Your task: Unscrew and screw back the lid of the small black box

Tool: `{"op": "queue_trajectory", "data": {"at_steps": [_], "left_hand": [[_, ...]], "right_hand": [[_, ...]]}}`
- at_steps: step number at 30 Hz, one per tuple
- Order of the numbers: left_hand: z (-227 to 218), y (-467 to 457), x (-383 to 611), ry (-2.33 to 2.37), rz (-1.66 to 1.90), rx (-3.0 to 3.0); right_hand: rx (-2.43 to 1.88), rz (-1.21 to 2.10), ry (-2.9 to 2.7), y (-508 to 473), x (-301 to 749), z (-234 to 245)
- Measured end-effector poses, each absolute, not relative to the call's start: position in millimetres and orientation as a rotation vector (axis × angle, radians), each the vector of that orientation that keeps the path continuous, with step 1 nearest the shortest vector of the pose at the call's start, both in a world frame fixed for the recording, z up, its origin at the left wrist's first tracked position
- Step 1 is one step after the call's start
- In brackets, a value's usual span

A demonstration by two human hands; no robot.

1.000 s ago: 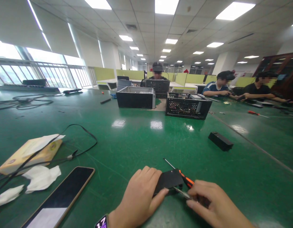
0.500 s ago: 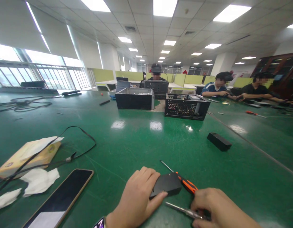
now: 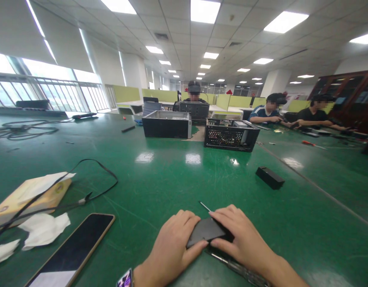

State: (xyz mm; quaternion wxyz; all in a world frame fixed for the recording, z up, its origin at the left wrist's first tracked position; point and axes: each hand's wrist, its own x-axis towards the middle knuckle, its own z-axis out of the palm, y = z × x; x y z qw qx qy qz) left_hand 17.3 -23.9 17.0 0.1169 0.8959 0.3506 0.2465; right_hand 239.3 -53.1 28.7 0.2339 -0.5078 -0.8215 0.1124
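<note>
A flat black rectangular box [image 3: 206, 231] lies on the green table, gripped from both sides. My left hand [image 3: 178, 239] is closed around its left end, thumb along the near edge. My right hand [image 3: 239, 231] holds its right end, fingers over the far side and thumb at the near edge. Under and in front of my right hand lies a tool with a slim metal shaft [image 3: 221, 258], partly covered by the hand. Beyond the box, the thin metal blade of a screwdriver [image 3: 204, 206] sticks out; my right hand hides its handle.
A phone [image 3: 75, 245], crumpled tissues [image 3: 45, 231], a tissue pack [image 3: 49, 195] and a black cable [image 3: 116, 181] are on the left. Another black block [image 3: 270, 177] sits to the right. Two computer cases [image 3: 166, 126] [image 3: 230, 137] stand farther back. Several people work across the table.
My right hand has let go of the metal-shafted tool, now lying on the table, and has moved onto the box's right end. The orange screwdriver handle is now hidden. My left hand stays put.
</note>
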Motion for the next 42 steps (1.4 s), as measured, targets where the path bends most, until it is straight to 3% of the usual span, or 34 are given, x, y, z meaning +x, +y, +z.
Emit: {"op": "queue_trajectory", "data": {"at_steps": [4, 8, 13, 19, 34, 38, 42], "left_hand": [[18, -21, 12, 0.981, 0.916, 2.698], [17, -18, 4, 1.051, 1.162, 2.731], [19, -17, 2, 1.046, 1.192, 2.755], [20, -15, 2, 1.044, 1.216, 2.754], [20, -14, 5, 1.1, 1.131, 2.72], [20, -15, 4, 1.091, 1.09, 2.7], [16, -15, 3, 1.129, 1.077, 2.685]], "right_hand": [[-1.323, 0.395, -2.147, -53, 250, 34], [-1.529, 0.257, -1.73, -48, 314, 36], [-2.009, 0.089, -1.319, -37, 428, 19], [-2.154, 0.075, -1.226, -34, 481, -4], [-2.307, -0.05, -1.462, 66, 489, 37], [-2.153, -0.132, -1.583, 53, 441, 51], [-1.8, 0.079, -1.991, 11, 342, 65]]}}
